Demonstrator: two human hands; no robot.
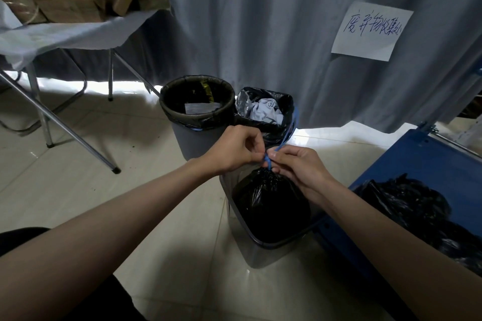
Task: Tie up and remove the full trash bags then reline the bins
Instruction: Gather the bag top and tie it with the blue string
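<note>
Centre frame: both hands meet over the gathered neck of a black trash bag [271, 206], which sits inside a grey bin [263, 250] on the tiled floor. Left hand [234, 148] fingers curled, pinching the blue drawstring [268, 160] right at the neck. Right hand [300, 164] fingers also curled, clamped on the same string just beside it; a loop runs up toward the bins behind. Upper centre: round bin [198, 122] w/ black liner, touching a second lined bin [268, 114] w/ crumpled paper inside. Lower right: blue cart [422, 164] holding black bags. Upper left: table [78, 34] w/ cardboard boxes. Handwritten paper sign [371, 31] on the grey curtain, upper right.
</note>
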